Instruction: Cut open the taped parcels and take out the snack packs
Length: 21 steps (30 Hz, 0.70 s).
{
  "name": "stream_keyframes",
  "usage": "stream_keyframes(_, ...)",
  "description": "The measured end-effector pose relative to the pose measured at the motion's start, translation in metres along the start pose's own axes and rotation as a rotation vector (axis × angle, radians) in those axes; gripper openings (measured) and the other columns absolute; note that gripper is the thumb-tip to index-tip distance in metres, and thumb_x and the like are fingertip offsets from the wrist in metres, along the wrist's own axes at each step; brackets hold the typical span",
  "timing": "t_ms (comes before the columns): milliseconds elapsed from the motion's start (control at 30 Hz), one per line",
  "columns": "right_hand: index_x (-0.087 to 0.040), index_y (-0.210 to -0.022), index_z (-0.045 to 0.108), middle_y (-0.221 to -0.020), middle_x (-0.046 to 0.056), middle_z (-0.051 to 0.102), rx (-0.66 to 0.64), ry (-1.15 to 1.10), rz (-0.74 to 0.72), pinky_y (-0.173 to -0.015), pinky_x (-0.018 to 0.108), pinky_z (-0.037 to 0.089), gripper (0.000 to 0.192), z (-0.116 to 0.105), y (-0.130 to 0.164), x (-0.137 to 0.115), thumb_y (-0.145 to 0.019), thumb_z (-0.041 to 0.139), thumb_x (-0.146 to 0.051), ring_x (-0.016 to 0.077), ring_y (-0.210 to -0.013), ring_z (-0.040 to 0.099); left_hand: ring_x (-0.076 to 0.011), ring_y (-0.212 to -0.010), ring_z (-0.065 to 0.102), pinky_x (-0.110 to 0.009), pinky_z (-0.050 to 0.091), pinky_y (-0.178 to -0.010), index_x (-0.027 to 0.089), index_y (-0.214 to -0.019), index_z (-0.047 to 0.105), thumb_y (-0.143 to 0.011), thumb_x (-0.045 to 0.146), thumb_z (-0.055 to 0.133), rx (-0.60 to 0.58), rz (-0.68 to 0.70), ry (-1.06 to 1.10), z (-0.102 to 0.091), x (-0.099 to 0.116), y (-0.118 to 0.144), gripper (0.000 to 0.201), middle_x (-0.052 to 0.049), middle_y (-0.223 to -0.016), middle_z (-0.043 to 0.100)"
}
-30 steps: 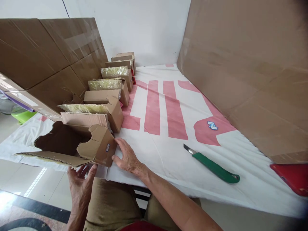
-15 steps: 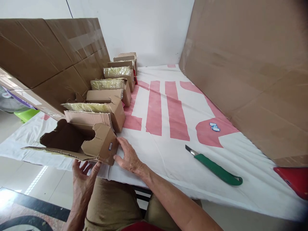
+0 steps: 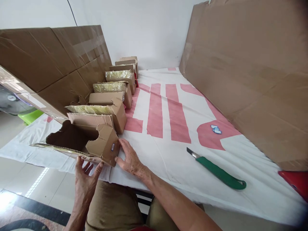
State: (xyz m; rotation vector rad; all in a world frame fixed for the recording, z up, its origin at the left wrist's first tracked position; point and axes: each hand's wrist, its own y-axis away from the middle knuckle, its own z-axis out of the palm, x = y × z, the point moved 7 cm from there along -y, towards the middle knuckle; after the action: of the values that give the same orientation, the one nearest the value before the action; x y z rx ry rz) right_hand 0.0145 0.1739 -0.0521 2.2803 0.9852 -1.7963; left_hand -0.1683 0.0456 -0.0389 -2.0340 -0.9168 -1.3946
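A row of boxes (image 3: 109,87) blocks the way behind your open cardboard box (image 3: 98,145), lower left; its left end sits closer to them than before. Your left hand (image 3: 85,178) and right hand (image 3: 130,163), fingers half open, touch it. A green knife (image 3: 220,173) lies lower right.

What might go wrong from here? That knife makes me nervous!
The knife lies with its blade exposed, so a careless sweep of the right hand might catch it. The nearest box sits close to the table's front edge; a bump could tip it off. Pushed back, it might jostle the box behind.
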Motion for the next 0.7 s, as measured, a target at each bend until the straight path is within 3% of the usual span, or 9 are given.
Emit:
stream_keyframes(500,-0.016,-0.161,0.036,-0.169,0.020,0.036,0.015,-0.031,0.053,-0.131,0.058,0.027,0.095,-0.003,0.002,0.010,-0.073,0.069,-0.018,0.0342,-0.159,0.034,-0.0487,-0.137,0.058,-0.068,0.052,-0.107,0.023,-0.167,0.023,-0.067,0.065,0.085,0.001,0.010,-0.022,0.018,-0.001,-0.001,0.126,-0.026,-0.167,0.033)
stream_keyframes(700,-0.015,-0.161,0.037,-0.172,0.021,0.032,0.045,-0.028,0.052,-0.132,0.058,0.026,0.093,-0.003,0.004,0.009,-0.074,0.068,-0.017,0.0340,-0.161,0.030,-0.0481,-0.131,0.062,-0.065,0.055,-0.106,0.022,-0.165,0.029,-0.065,0.069,0.085,0.014,0.013,-0.050,0.027,0.007,-0.007,0.125,-0.026,-0.163,0.038)
